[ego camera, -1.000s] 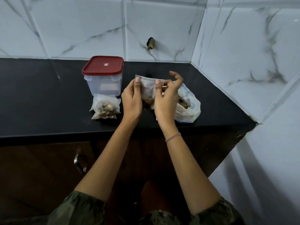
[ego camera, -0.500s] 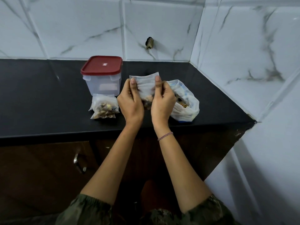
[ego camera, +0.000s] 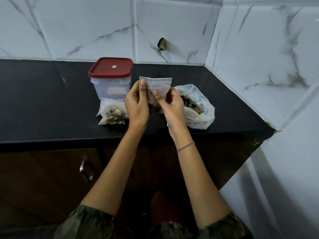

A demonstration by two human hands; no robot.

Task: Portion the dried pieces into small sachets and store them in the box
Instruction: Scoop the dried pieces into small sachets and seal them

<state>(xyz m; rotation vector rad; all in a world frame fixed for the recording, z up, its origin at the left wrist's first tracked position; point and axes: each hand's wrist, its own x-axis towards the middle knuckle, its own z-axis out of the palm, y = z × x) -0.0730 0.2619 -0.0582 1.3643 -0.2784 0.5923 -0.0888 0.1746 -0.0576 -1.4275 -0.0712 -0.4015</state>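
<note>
Head view: both hands are up over the black counter [ego camera: 43, 100] with one small clear sachet [ego camera: 158, 83] between them. The left hand [ego camera: 137, 105] pinches the sachet's left edge, thumb on the front just under the top strip. The right hand [ego camera: 173, 107] pinches lower down, thumb on the front mid-panel and the other fingers curled behind. Dark dried pieces sit in the sachet bottom, below both thumbs and partly hidden by the palms. The top strip is flat above the fingertips; can't tell if it is pressed closed.

Progress, as a judgement:
- Done: filled sachets [ego camera: 113, 114] lie on the counter just left of the left-hand fingers, apart from them. How many is unclear. The held sachet is loaded.
- In hand: likely closing or checking the seal.
- Left: the box [ego camera: 110, 87] stands beyond the left fingers with its red lid [ego camera: 111, 68] on. Something pale shows low inside through the wall, but I can't tell what it is. The bulk bag [ego camera: 198, 109], right of and behind the right-hand fingers, is open with dried pieces [ego camera: 188, 102] in it, so more portioning remains. Then the lid comes off, the sachets go in, and the lid goes back on.

Roughly mid-task; storing not yet begun for the sachets seen outside the box.
</note>
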